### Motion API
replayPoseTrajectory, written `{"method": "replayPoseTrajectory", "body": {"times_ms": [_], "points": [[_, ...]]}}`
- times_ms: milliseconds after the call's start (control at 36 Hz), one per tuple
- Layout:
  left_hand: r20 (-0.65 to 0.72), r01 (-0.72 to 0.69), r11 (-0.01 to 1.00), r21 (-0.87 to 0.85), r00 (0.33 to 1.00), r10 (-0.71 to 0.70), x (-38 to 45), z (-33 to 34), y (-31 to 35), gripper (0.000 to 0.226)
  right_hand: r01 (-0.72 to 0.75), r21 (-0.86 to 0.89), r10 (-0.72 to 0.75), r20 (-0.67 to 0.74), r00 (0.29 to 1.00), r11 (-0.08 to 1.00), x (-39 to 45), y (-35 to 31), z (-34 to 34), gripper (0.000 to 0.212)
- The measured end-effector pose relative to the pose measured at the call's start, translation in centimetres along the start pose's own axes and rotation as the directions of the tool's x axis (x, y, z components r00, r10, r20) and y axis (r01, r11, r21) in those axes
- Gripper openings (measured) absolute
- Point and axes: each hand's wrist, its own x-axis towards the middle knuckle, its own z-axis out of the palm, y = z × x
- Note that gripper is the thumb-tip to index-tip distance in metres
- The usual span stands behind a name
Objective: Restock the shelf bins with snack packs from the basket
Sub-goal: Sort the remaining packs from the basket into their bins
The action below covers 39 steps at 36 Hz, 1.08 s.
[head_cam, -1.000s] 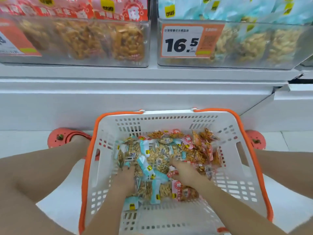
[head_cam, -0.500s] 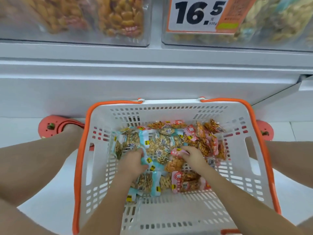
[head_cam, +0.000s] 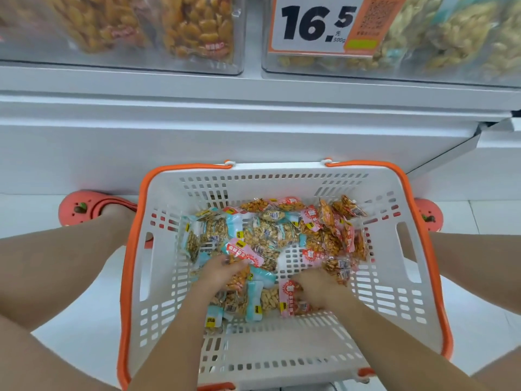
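A white basket point(head_cam: 282, 354) with orange rim and handles stands on the floor between my legs. It holds several small snack packs, some pale blue point(head_cam: 255, 301) and some red point(head_cam: 338, 235). My left hand point(head_cam: 218, 273) is down among the packs, fingers closed around red packs point(head_cam: 245, 252). My right hand point(head_cam: 315, 287) presses on red packs point(head_cam: 290, 300) near the front of the pile, fingers curled over them. Above are two clear shelf bins, the left bin point(head_cam: 135, 32) with orange-brown snacks and the right bin point(head_cam: 423, 38) with pale snacks.
A price tag point(head_cam: 318, 24) reading 16.5 hangs on the right bin. The white shelf base point(head_cam: 197, 131) rises right behind the basket. My bare legs flank the basket, with red shoes point(head_cam: 84, 210) on the white floor on both sides.
The view has tilted down, so the bins sit higher in frame. Both hands have drawn back toward the basket's near side, gathering red packs; a bare patch of basket floor shows.
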Motion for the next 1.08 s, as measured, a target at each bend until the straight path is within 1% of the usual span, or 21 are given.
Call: {"method": "replayPoseTrajectory", "body": {"times_ms": [28, 56, 139, 194, 250, 278, 306, 361, 389, 417, 472, 500, 583, 611, 667, 722, 778, 806, 861, 1000, 1083], "points": [[0.000, 0.024, 0.999, -0.024, 1.000, -0.024, 0.1, -0.1, 0.0, 0.073, -0.010, -0.151, 0.010, 0.000, 1.000, 0.989, -0.1, -0.2, 0.5, 0.038], [-0.002, 0.037, 0.998, -0.051, 0.999, -0.037, 0.0, -0.2, 0.1, 0.074, -0.038, -0.232, 0.036, -0.012, 0.999, 0.972, -0.2, -0.6, 0.7, 0.040], [-0.012, 0.056, 0.994, -0.098, 0.998, -0.058, 0.1, -0.1, 0.2, 0.073, -0.091, -0.295, 0.089, -0.019, 0.996, 0.951, 0.2, -1.2, 0.5, 0.032], [-0.016, 0.058, 0.992, -0.112, 0.998, -0.060, -0.1, -0.1, 0.4, 0.072, -0.075, -0.186, 0.069, -0.037, 0.997, 0.980, 0.2, -1.5, -0.5, 0.026], [-0.030, 0.058, 0.987, -0.153, 0.998, -0.063, -0.2, -0.2, 0.8, 0.069, -0.024, 0.039, 0.028, -0.099, 0.995, 0.999, -0.2, -1.4, -2.3, 0.012], [-0.045, 0.051, 0.983, -0.176, 0.997, -0.060, -0.3, -0.3, 1.1, 0.069, 0.000, 0.182, 0.023, -0.126, 0.992, 0.983, -0.4, -1.3, -3.4, 0.017], [-0.063, 0.049, 0.979, -0.198, 0.996, -0.063, -0.5, -0.4, 1.5, 0.069, 0.034, 0.328, 0.015, -0.147, 0.989, 0.944, -0.7, -1.4, -4.7, 0.021], [-0.105, 0.031, 0.967, -0.254, 0.993, -0.060, -1.0, -0.9, 2.6, 0.068, 0.121, 0.570, -0.026, -0.173, 0.985, 0.813, -1.8, -1.7, -7.5, 0.014], [-0.112, 0.018, 0.958, -0.285, 0.992, -0.052, -1.4, -1.1, 3.2, 0.068, 0.151, 0.632, -0.043, -0.183, 0.982, 0.760, -2.5, -1.8, -9.1, 0.009], [-0.118, 0.002, 0.951, -0.308, 0.992, -0.041, -1.4, -1.3, 3.7, 0.069, 0.174, 0.668, -0.057, -0.193, 0.979, 0.724, -3.2, -2.1, -10.6, 0.012], [-0.118, -0.045, 0.937, -0.346, 0.993, 0.005, -2.3, -1.6, 5.2, 0.070, 0.179, 0.691, -0.074, -0.180, 0.981, 0.700, -4.9, -2.6, -13.2, 0.030], [-0.126, -0.070, 0.930, -0.362, 0.992, 0.025, -2.7, -1.8, 6.0, 0.067, 0.190, 0.697, -0.085, -0.182, 0.980, 0.691, -5.8, -3.0, -14.3, 0.035], [-0.137, -0.189, 0.904, -0.384, 0.980, 0.146, -5.1, -2.1, 9.2, 0.031, 0.251, 0.750, -0.101, -0.241, 0.965, 0.612, -8.5, -4.2, -16.7, 0.030], [-0.140, -0.223, 0.888, -0.403, 0.973, 0.182, -6.0, -2.0, 10.3, 0.028, 0.280, 0.769, -0.086, -0.283, 0.955, 0.574, -9.3, -4.5, -17.2, 0.026], [-0.133, -0.290, 0.857, -0.427, 0.957, 0.257, -8.1, -1.8, 12.3, 0.028, 0.328, 0.807, -0.027, -0.363, 0.932, 0.491, -10.9, -5.1, -18.2, 0.016], [-0.122, -0.352, 0.817, -0.457, 0.934, 0.335, -9.5, -1.9, 13.8, 0.027, 0.388, 0.804, 0.029, -0.447, 0.894, 0.451, -12.5, -5.6, -19.3, 0.013], [-0.056, -0.340, 0.768, -0.543, 0.927, 0.372, -10.9, -2.3, 15.4, 0.032, 0.428, 0.793, 0.079, -0.507, 0.859, 0.434, -14.1, -6.1, -20.4, 0.011], [-0.019, -0.323, 0.746, -0.582, 0.923, 0.385, -11.6, -2.5, 16.2, 0.039, 0.448, 0.797, 0.091, -0.523, 0.848, 0.405, -15.0, -6.4, -21.1, 0.012], [0.061, -0.330, 0.722, -0.608, 0.887, 0.457, -12.9, -2.9, 18.0, 0.050, 0.489, 0.801, 0.086, -0.546, 0.833, 0.345, -16.3, -6.8, -22.3, 0.012], [0.173, -0.402, 0.705, -0.584, 0.786, 0.593, -16.6, -5.1, 19.9, 0.057, 0.570, 0.756, 0.094, -0.625, 0.775, 0.321, -18.1, -7.4, -24.1, 0.016], [0.170, -0.495, 0.709, -0.502, 0.747, 0.642, -17.9, -5.8, 20.1, 0.045, 0.635, 0.730, 0.073, -0.669, 0.740, 0.252, -18.6, -7.9, -24.5, 0.016]]}}
